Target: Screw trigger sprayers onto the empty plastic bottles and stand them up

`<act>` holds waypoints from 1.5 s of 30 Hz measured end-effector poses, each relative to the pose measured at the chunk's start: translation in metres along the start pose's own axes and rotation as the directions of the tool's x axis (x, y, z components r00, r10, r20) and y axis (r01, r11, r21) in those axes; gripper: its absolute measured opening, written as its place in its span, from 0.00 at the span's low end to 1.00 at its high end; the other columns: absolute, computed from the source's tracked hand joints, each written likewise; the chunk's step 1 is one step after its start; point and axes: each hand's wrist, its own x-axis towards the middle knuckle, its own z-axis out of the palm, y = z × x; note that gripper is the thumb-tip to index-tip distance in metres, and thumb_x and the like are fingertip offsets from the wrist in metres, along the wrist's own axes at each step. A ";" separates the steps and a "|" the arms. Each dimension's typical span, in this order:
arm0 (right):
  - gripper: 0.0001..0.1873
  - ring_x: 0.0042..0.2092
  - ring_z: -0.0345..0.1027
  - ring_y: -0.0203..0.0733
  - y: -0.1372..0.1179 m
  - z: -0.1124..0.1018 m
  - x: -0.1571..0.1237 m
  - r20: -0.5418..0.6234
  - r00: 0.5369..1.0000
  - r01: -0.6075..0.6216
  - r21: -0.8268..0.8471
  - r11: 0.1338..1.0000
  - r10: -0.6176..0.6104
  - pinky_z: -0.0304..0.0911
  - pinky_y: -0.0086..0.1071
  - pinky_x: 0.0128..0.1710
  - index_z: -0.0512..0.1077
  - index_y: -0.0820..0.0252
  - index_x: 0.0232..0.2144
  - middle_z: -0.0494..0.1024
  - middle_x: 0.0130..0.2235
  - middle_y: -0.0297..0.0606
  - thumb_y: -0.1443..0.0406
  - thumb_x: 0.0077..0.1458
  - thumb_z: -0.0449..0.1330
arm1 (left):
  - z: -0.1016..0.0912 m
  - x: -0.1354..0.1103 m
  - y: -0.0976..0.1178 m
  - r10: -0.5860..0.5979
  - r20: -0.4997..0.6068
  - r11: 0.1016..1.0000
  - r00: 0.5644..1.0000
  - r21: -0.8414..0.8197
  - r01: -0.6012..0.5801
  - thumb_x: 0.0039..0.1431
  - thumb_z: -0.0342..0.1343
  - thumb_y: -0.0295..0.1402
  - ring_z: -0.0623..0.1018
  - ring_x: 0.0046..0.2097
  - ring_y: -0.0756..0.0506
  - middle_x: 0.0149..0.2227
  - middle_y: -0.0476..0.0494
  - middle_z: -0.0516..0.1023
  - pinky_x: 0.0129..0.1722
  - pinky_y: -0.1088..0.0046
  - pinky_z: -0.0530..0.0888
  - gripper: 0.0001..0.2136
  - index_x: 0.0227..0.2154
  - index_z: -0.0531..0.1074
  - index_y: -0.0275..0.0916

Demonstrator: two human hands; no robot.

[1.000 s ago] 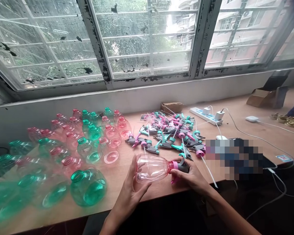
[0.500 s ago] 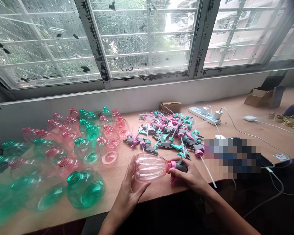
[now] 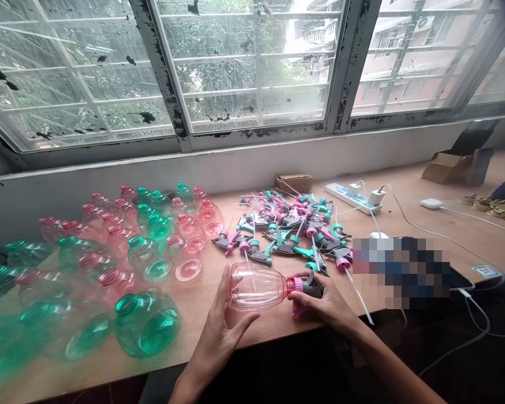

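Observation:
A clear pink bottle [image 3: 258, 286] lies on its side in the air just above the table's front edge, its neck pointing right. Around the bottle's base, my left hand [image 3: 221, 320] holds it loosely, fingers behind it and thumb stretched out below. A black and pink trigger spray head [image 3: 312, 286] sits at the bottle's neck, gripped by my right hand [image 3: 330, 303] with the thumb on its pink collar. Part of the trigger shows under that hand. Beyond the bottle lies a heap of pink, green and black trigger spray heads [image 3: 294, 238] with white tubes.
Several open pink and green bottles stand at the left; a green bottle [image 3: 147, 325] is nearest my left hand. A white power strip [image 3: 353, 198] with chargers and cables lies right of the heap. Small cardboard boxes [image 3: 294, 183] and a blurred-out patch are also on the table [image 3: 408, 210].
The bottle has turned slightly about its length and its base end has shifted a little left. Both hands stay almost in place.

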 end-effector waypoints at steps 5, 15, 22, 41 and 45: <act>0.22 0.27 0.78 0.43 0.001 0.001 -0.001 0.029 0.999 0.018 -0.032 0.999 -0.017 0.77 0.36 0.31 0.72 0.61 0.43 0.81 0.25 0.34 0.56 0.50 0.71 | -0.003 -0.001 0.007 -0.068 0.039 0.994 0.997 -0.085 0.071 0.61 0.60 0.42 0.63 0.66 0.33 0.71 0.38 0.50 0.65 0.52 0.61 0.40 0.69 0.43 0.49; 0.26 0.25 0.77 0.46 -0.003 0.003 -0.002 -0.017 1.000 -0.004 -0.012 1.000 0.004 0.75 0.36 0.29 0.70 0.62 0.43 0.82 0.24 0.36 0.53 0.48 0.72 | -0.001 -0.003 0.011 0.005 0.037 0.999 0.999 0.042 -0.006 0.61 0.61 0.38 0.66 0.65 0.37 0.63 0.39 0.66 0.66 0.51 0.57 0.43 0.69 0.37 0.52; 0.25 0.26 0.78 0.47 0.003 0.003 -0.002 -0.006 1.000 0.019 -0.089 0.996 -0.020 0.75 0.37 0.29 0.71 0.61 0.42 0.82 0.24 0.36 0.52 0.48 0.71 | -0.004 -0.001 0.009 -0.018 0.034 1.000 0.999 0.009 0.018 0.60 0.61 0.42 0.54 0.70 0.34 0.69 0.38 0.55 0.68 0.52 0.51 0.39 0.69 0.46 0.46; 0.24 0.24 0.77 0.45 0.003 0.005 0.000 -0.024 1.000 0.021 -0.018 1.000 -0.021 0.72 0.34 0.26 0.70 0.61 0.41 0.81 0.23 0.35 0.52 0.50 0.71 | 0.000 -0.007 0.008 0.061 -0.003 0.997 0.998 0.047 -0.061 0.64 0.56 0.37 0.59 0.68 0.37 0.68 0.43 0.57 0.68 0.51 0.52 0.38 0.69 0.40 0.55; 0.24 0.25 0.77 0.46 0.003 0.006 0.000 -0.005 1.000 0.020 -0.054 0.998 -0.021 0.74 0.35 0.27 0.71 0.60 0.41 0.82 0.23 0.35 0.53 0.48 0.72 | -0.002 -0.005 0.006 0.021 0.007 1.000 1.000 -0.004 -0.021 0.60 0.61 0.40 0.59 0.68 0.34 0.68 0.38 0.59 0.67 0.50 0.55 0.43 0.70 0.39 0.52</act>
